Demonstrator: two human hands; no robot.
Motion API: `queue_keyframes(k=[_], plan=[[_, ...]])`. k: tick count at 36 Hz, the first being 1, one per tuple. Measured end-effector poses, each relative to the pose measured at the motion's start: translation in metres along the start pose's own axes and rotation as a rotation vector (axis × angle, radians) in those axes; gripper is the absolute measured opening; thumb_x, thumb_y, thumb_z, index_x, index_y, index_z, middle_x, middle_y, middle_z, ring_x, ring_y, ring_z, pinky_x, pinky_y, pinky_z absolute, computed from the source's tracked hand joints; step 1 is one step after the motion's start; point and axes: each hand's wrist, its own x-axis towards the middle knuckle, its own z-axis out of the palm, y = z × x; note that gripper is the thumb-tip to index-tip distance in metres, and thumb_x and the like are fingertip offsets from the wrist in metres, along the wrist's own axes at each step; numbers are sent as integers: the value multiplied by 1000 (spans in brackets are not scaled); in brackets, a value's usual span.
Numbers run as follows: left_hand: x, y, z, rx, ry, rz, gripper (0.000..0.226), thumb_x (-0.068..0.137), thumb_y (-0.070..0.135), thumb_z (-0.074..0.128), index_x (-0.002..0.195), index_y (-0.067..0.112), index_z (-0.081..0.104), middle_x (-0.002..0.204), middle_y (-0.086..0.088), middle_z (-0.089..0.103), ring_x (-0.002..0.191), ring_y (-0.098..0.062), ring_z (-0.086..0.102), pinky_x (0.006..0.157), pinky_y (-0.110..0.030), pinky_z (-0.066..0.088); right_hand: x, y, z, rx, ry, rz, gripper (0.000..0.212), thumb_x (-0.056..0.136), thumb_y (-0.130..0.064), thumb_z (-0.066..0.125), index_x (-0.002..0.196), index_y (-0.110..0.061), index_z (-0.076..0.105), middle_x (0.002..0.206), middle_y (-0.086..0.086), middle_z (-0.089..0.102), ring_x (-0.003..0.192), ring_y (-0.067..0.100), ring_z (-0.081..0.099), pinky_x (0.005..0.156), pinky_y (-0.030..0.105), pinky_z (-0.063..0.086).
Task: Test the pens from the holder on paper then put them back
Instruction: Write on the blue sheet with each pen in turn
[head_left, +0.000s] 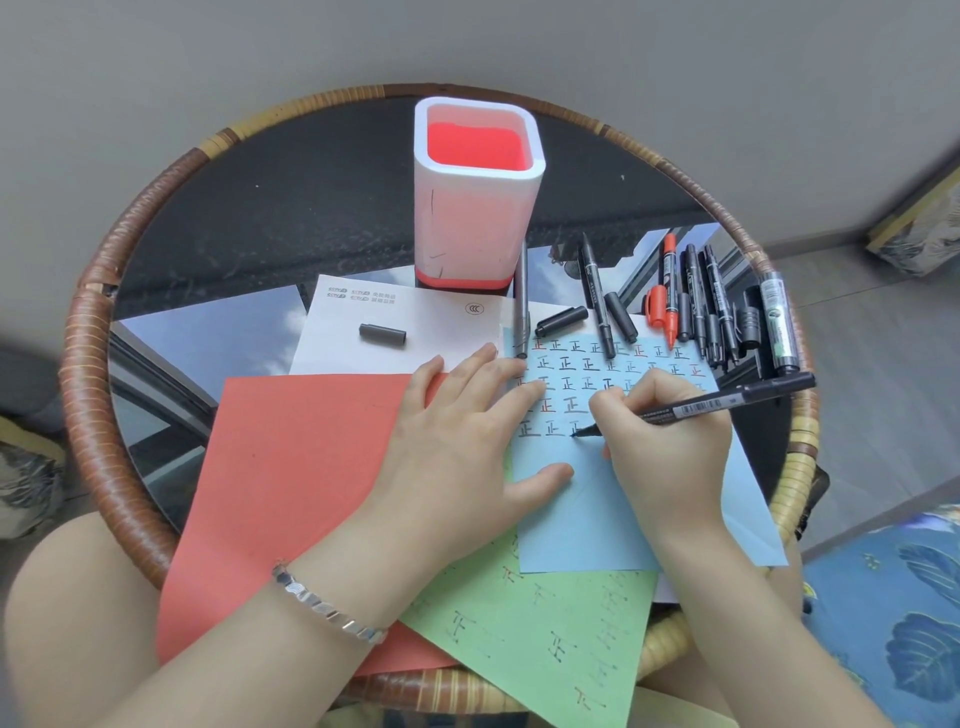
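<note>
My right hand (665, 452) grips a black pen (727, 400), its tip touching the light blue paper (597, 519) below rows of written characters. My left hand (467, 431) lies flat with fingers spread, pressing the blue paper's left edge and the red paper (291, 467). The white and red pen holder (475, 197) stands upright at the back of the table and looks empty. Several black pens (711, 306) and one red pen (668, 291) lie uncapped to the right of the holder. A grey pen (522, 306) lies beside the holder's base.
A round glass table with a woven rattan rim (104, 364) carries everything. A green paper (545, 639) with marks sits at the front, a white sheet (363, 306) behind the red one. Loose black caps (383, 334) lie on the white sheet and near the pens.
</note>
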Motion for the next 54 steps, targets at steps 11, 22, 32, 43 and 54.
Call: queue_keyframes(k=[11,22,32,43,54], plan=[[0,0,-1,0,-5,-4,64,69,64,40,117,26,59,128,5,55,130,-17,40,106,-38,12,2,-2,-4,54,60,33,27,65,-12,56,49,-1,38,51,29,48,48,18,39,53,25,33],[0,1,-1,0,-7,-11,65,69,65,40,117,27,58,129,6,54,132,-16,38,106,-38,10,2,-3,0,56,14,12,30,76,-7,62,54,5,45,46,22,54,38,11,45,50,21,38],[0,1,-1,5,-13,-10,65,69,65,39,118,27,57,129,6,54,132,-16,38,106,-37,10,4,-1,-5,82,77,28,33,77,-8,61,49,-4,43,41,6,52,38,5,42,52,21,37],[0,0,-3,7,-16,-3,66,69,66,38,121,28,55,132,7,51,134,-15,34,107,-36,6,4,-1,-30,168,-166,-77,8,78,-31,69,78,-29,62,72,-22,67,72,-7,61,67,7,42],[0,1,-4,19,-18,1,71,69,68,32,125,30,52,136,9,47,136,-13,28,109,-36,2,65,0,-61,-640,-210,-651,22,77,9,61,90,-8,60,84,10,63,79,30,54,74,30,35]])
